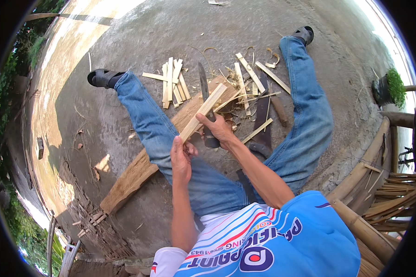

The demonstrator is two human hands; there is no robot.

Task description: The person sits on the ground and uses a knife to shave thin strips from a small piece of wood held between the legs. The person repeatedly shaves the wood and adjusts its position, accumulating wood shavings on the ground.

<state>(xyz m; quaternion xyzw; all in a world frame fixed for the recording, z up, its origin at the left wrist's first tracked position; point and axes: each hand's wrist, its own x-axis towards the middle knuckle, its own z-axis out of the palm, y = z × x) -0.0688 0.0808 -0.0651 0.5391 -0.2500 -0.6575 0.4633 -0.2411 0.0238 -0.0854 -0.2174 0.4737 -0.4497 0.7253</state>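
Observation:
My left hand [181,159] grips the lower end of a pale wooden strip [203,112], which slants up to the right. My right hand [218,130] is closed around a knife, its thumb lying against the strip. The knife's dark blade [203,79] points away from me and crosses behind the strip; its black handle end [211,141] shows below the hand. Under both hands a thick wooden plank [129,179] runs diagonally beneath my left leg. Part of my right hand's grip is hidden by the strip.
Beyond the plank lies a pile of cut strips [172,81]. More strips [250,73] and curled shavings lie to its right, beside a long dark blade [261,111] and a short wooden stick [279,111]. Bamboo poles [363,231] and a potted plant [394,87] stand at right.

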